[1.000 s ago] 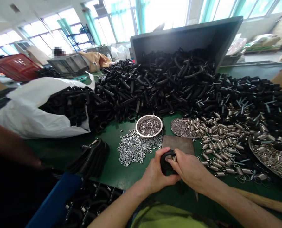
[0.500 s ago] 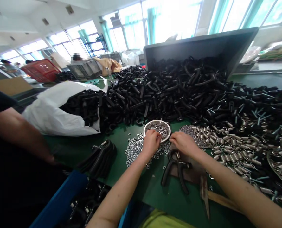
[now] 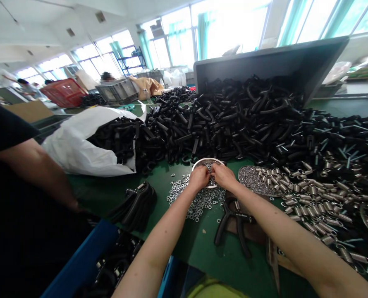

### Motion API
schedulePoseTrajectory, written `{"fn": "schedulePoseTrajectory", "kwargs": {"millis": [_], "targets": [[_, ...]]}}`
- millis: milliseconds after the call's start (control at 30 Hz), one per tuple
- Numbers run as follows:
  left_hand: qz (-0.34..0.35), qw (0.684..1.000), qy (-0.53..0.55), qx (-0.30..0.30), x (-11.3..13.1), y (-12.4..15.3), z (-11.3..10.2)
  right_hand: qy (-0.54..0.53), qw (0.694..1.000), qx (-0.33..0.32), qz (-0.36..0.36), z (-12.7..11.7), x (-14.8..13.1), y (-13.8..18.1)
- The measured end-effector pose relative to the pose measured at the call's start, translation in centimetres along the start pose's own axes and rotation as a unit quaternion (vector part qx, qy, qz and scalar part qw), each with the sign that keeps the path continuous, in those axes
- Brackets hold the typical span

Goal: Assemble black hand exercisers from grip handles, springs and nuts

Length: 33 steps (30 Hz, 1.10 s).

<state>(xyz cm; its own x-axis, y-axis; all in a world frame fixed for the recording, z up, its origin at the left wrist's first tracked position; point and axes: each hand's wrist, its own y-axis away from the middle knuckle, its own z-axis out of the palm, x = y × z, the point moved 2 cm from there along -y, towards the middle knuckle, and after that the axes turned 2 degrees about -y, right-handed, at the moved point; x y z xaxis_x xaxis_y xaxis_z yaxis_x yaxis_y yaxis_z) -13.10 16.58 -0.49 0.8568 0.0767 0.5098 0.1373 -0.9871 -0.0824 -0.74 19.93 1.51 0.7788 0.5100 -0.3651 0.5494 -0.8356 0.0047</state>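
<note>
My left hand [image 3: 199, 177] and my right hand [image 3: 223, 176] meet over a round metal bowl [image 3: 206, 160] of small metal parts. The fingers of both are bent together in a pinch, and whatever lies between them is too small to make out. Loose metal nuts [image 3: 199, 206] are spread on the green table below the bowl. Under my right forearm a black spring hand gripper [image 3: 241, 231] lies with its handles toward me, partly on a brown block [image 3: 254, 231].
Black handles [image 3: 227, 124] are heaped across the back, spilling from a grey bin [image 3: 271, 62] and a white sack [image 3: 75, 140]. Springs [image 3: 314, 190] and a tray of tiny parts [image 3: 254, 178] lie right. A hammer [image 3: 273, 258] is near. At left stands a person [image 3: 32, 174].
My right hand has moved left from the bowl's right side to over the bowl, beside my left hand. The whole view has shifted slightly.
</note>
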Motion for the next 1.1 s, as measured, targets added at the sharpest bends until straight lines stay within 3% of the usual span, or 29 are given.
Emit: {"fn": "schedulePoseTrajectory", "kwargs": {"millis": [167,300,500,733,900,1000,1100], "targets": [[-0.033,0.989,0.141,0.027,-0.3,1.0,-0.7,-0.101,0.995,0.018,-0.015,-2.2,2.7,4.2],[-0.052,0.968,0.243,0.033,0.0,4.3,-0.6,-0.143,0.990,0.000,-0.011,-2.3,5.2,8.7],[-0.111,0.907,0.402,-0.062,0.9,10.7,1.0,-0.144,0.989,-0.016,-0.009,-0.9,6.1,10.9],[-0.103,0.905,0.395,-0.121,0.9,12.8,1.8,-0.024,0.998,-0.053,-0.029,-1.3,3.9,10.3],[-0.016,0.964,0.250,-0.084,3.3,12.3,1.4,0.050,0.995,-0.076,-0.043,-1.2,2.1,10.4],[0.050,0.984,0.159,-0.058,5.2,11.9,1.7,0.065,0.995,-0.074,-0.034,-1.9,2.8,11.3],[0.095,0.987,0.118,-0.052,6.2,11.7,2.6,0.051,0.997,-0.060,-0.023,-3.4,4.8,14.6]]}}
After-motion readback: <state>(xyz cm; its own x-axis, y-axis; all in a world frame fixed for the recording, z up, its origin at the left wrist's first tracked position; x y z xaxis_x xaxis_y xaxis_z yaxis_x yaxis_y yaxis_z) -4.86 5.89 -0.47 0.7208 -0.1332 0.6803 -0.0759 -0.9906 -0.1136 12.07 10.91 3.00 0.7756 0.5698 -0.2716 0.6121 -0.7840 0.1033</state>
